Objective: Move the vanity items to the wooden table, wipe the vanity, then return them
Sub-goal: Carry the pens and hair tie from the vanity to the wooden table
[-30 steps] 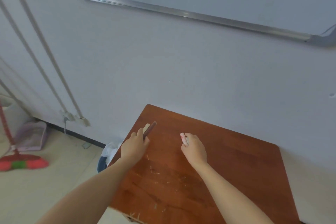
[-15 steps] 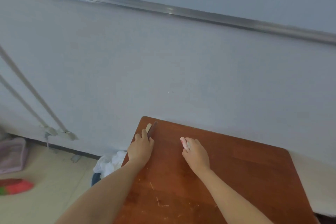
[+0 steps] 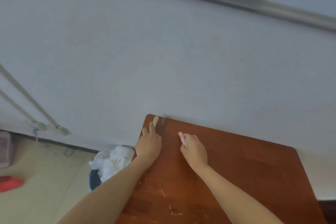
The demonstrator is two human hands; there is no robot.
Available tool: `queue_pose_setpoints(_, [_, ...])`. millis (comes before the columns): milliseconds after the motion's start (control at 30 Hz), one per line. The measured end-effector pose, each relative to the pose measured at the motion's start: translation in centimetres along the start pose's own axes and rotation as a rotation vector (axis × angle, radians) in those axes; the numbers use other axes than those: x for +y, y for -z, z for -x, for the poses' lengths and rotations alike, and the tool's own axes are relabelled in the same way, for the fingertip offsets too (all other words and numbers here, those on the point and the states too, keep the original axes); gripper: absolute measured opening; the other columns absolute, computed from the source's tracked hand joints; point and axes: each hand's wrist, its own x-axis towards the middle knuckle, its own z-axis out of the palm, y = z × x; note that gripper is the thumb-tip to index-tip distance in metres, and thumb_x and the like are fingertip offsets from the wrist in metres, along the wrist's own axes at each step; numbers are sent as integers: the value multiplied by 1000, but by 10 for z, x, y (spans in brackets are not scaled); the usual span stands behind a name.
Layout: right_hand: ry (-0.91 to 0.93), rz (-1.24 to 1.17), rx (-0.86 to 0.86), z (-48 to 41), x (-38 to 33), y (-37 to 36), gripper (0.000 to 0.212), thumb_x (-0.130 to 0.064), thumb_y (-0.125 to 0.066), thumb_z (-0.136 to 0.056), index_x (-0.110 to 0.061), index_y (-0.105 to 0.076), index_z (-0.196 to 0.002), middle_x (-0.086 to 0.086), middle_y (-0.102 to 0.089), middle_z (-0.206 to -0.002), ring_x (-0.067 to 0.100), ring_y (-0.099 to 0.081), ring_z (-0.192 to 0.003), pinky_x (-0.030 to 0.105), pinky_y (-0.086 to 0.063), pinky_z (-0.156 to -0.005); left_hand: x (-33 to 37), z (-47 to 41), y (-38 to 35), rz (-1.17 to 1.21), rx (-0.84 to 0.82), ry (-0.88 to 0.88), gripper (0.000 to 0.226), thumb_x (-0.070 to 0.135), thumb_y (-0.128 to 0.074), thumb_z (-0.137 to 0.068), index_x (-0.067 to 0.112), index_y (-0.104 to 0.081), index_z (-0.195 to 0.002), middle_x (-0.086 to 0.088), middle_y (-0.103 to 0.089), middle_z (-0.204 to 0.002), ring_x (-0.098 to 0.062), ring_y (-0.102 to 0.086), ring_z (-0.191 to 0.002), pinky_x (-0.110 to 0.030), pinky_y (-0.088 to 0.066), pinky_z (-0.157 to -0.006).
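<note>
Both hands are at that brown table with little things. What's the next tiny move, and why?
Likely the right hand should lay its small pink tube down and let go. It pinches the tube low at the wooden table, while the left hand rests on a pale stick and a dark strip lying flat at the far corner.

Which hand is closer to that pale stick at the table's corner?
Left. The left hand touches the pale stick; the right hand sits apart to its right, pinching a small pink item.
</note>
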Motion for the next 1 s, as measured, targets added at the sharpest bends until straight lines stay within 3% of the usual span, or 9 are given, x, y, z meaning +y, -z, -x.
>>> queue_pose_setpoints(67, [14, -5, 46, 1, -4, -2, 31, -15, -47, -90, -18, -53, -120, 0, -54, -105, 13, -46, -74, 18, -29, -49, -6, -1, 2, -10, -5, -13, 54, 18, -33, -95, 13, -11, -144, -13, -39, -130, -31, -57, -100, -37, -45, -73])
queue_pose_setpoints(200, [-3, -2, 86, -3, -17, -5, 35, -16, -46, -92, -21, -49, -126, 2, -52, -105, 16, -49, -74, 24, -33, -57, -13, -5, 2, -27, -14, -58, 55, 13, -32, -94, 14, -9, -145, -13, -41, -127, -29, -56, -100, -35, -43, -70])
queue_pose_setpoints(467, [-131, -14, 58, -24, -43, -10, 21, -19, -41, -92, -15, -53, -109, 5, -52, -106, 24, -56, -90, 27, -32, -62, -19, -9, 7, 19, -9, -144, 41, 21, -37, -93, 15, -32, -133, -8, -53, -115, -26, -55, -99, -34, -44, -73])
queue_pose_setpoints(600, [-135, 12, 59, -28, -52, -16, 22, -26, -40, -95, -13, -57, -97, 2, -54, -100, 23, -57, -88, 27, -31, -62, -29, -15, 8, 6, 98, -206, 31, 22, -32, -90, 10, -55, -105, -7, -59, -98, -27, -54, -92, -34, -44, -63])
queue_pose_setpoints(700, [-107, 53, 57, -28, -51, -18, 26, -29, -37, -97, -13, -58, -97, 3, -57, -100, 23, -58, -86, 28, -34, -63, -39, -15, 3, -44, 219, -294, 36, 24, -32, -74, 12, -66, -71, -2, -62, -68, -27, -60, -66, -30, -44, -47])
queue_pose_setpoints(800, [-79, 55, 82, -26, -46, -15, 24, -27, -38, -97, -16, -57, -107, 1, -60, -104, 23, -60, -94, 31, -45, -72, -48, -15, 1, -85, 243, -365, 36, 24, -35, -74, 17, -70, -72, 2, -67, -77, -25, -64, -72, -32, -50, -52])
queue_pose_setpoints(933, [-61, 88, 88, -25, -34, -5, 35, -15, -39, -95, -15, -48, -128, 0, -54, -131, 21, -54, -113, 30, -42, -87, -53, -13, -2, -28, 230, -403, 36, 22, -35, -76, 15, -71, -81, 0, -68, -88, -27, -65, -78, -36, -52, -56])
queue_pose_setpoints(1000, [-59, 115, 67, -27, -30, -3, 38, -13, -39, -94, -17, -46, -131, -1, -51, -134, 21, -53, -116, 30, -42, -88, -55, -13, -3, -5, 223, -407, 37, 20, -35, -75, 15, -71, -82, -1, -68, -90, -28, -65, -79, -37, -52, -57])
